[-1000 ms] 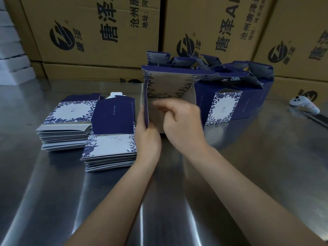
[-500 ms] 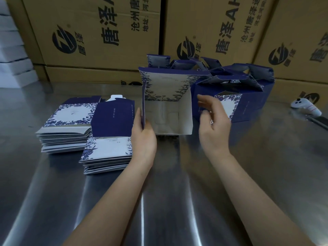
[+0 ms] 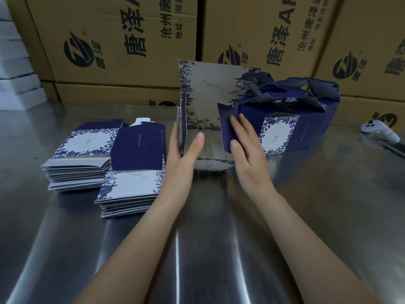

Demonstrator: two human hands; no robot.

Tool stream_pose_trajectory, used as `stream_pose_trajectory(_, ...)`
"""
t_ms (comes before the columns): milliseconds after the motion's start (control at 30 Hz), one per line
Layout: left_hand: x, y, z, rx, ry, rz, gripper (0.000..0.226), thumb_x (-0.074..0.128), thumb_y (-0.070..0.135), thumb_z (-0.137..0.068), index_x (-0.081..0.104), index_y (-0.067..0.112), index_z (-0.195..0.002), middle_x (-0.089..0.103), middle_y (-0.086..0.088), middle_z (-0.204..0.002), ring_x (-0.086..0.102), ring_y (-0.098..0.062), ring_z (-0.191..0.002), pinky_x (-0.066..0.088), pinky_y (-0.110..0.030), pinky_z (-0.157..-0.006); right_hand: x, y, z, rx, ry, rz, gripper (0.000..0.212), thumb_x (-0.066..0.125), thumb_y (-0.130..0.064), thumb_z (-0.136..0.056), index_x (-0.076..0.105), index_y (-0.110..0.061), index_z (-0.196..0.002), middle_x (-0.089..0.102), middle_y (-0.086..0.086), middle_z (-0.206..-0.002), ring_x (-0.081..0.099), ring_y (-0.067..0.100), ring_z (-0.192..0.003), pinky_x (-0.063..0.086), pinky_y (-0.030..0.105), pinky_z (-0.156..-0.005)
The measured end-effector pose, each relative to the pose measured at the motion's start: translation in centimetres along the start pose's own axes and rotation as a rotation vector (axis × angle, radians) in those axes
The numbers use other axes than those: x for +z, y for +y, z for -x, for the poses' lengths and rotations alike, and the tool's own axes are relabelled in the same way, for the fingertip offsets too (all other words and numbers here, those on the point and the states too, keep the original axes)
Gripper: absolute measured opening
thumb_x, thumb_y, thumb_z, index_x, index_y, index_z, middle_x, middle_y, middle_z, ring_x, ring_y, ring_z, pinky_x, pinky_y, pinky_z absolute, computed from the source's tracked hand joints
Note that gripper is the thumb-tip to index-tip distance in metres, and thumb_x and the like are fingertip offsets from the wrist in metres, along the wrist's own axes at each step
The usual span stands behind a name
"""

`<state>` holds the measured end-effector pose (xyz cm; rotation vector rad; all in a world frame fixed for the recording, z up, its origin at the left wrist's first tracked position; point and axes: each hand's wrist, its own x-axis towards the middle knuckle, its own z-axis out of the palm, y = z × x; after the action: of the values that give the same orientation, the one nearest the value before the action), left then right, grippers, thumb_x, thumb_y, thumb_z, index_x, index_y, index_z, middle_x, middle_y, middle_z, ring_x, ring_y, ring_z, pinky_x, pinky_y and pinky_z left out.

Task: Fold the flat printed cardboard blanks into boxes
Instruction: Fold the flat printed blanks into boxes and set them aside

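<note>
A half-formed navy and white floral box (image 3: 208,99) stands on the steel table (image 3: 219,249) between my hands, its open side toward me. My left hand (image 3: 183,150) holds its left wall, fingers outside and thumb inside. My right hand (image 3: 247,154) presses a navy side flap (image 3: 226,126) with straight fingers, thumb at the flap's lower edge. Two stacks of flat printed blanks (image 3: 83,163) (image 3: 131,185) lie to the left. Folded navy boxes (image 3: 295,119) with raised handles stand behind and to the right.
Large brown cartons (image 3: 122,47) wall off the back of the table. White boxes (image 3: 15,69) are stacked at far left. A white handheld controller (image 3: 379,130) and a dark flat object (image 3: 394,148) lie at the right edge.
My right hand came out of the box, swung to its right side and now presses the navy side flap. The box has been tipped so its tall printed panel stands up.
</note>
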<state>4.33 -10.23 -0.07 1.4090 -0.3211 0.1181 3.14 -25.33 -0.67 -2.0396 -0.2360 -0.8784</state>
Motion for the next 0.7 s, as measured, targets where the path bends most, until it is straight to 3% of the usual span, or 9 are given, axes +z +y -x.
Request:
stream_pose_trajectory(200, 0.2, 0.3, -0.2, 0.038, -0.123, -0.148, 0.096, 0.02, 0.092, -0.071, 0.017, 0.043, -0.154, 0.027, 0.02, -0.158, 0.024, 0.001, -0.145, 0.017, -0.041, -0.123, -0.7, 0.0, -0.1, 0.066, 0.051, -0.069, 0.047, 0.043, -0.026, -0.097, 0.043, -0.023, -0.144, 0.026, -0.009, -0.156, 0.021, -0.007, -0.14, 0.018, 0.004, -0.108)
stream_pose_trajectory(300, 0.2, 0.2, -0.5, 0.04, -0.1, -0.129, 0.079, 0.012, 0.079, -0.082, 0.024, 0.043, -0.152, 0.031, 0.019, -0.157, 0.025, -0.002, -0.145, 0.019, -0.042, -0.122, -1.0, -0.2, -0.2, 0.098, 0.078, -0.147, 0.044, 0.046, -0.021, -0.097, 0.047, -0.024, -0.141, 0.03, -0.012, -0.152, 0.025, -0.023, -0.128, 0.024, -0.004, -0.095)
stream_pose_trajectory(400, 0.2, 0.3, -0.4, 0.092, -0.025, -0.178, 0.053, 0.026, 0.055, -0.1, 0.031, 0.04, -0.15, 0.037, 0.017, -0.154, 0.03, 0.002, -0.141, 0.024, -0.039, -0.121, -1.0, -0.4, -0.3, 0.118, 0.091, -0.179, 0.042, 0.051, -0.014, -0.098, 0.049, -0.024, -0.139, 0.033, -0.015, -0.149, 0.029, -0.02, -0.128, 0.029, -0.003, -0.094)
stream_pose_trajectory(500, 0.1, 0.6, -0.3, 0.087, 0.027, -0.11, 0.042, 0.04, 0.035, -0.104, 0.041, 0.032, -0.146, 0.049, 0.012, -0.144, 0.043, -0.004, -0.134, 0.035, -0.039, -0.115, -0.9, -0.6, -0.4, 0.146, 0.081, -0.181, 0.043, 0.053, -0.013, -0.098, 0.051, -0.024, -0.138, 0.034, -0.017, -0.149, 0.03, -0.008, -0.135, 0.034, 0.007, -0.104)
stream_pose_trajectory(600, 0.0, 0.9, -0.1, 0.097, 0.058, -0.058, 0.034, 0.044, 0.026, -0.104, 0.047, 0.028, -0.137, 0.056, 0.007, -0.133, 0.052, -0.011, -0.126, 0.042, -0.042, -0.109, -0.8, -1.0, -0.2, 0.16, 0.072, -0.18, 0.043, 0.056, -0.013, -0.096, 0.053, -0.023, -0.137, 0.035, -0.018, -0.147, 0.031, -0.007, -0.135, 0.035, 0.014, -0.108)
stream_pose_trajectory(700, 0.1, 1.0, 0.0, 0.112, 0.08, -0.026, 0.03, 0.046, 0.02, -0.103, 0.049, 0.028, -0.131, 0.059, 0.007, -0.127, 0.056, -0.011, -0.12, 0.046, -0.04, -0.105, -0.7, -1.3, -0.2, 0.182, 0.074, -0.179, 0.043, 0.059, -0.012, -0.094, 0.055, -0.025, -0.135, 0.036, -0.023, -0.142, 0.032, -0.003, -0.137, 0.035, 0.033, -0.113)
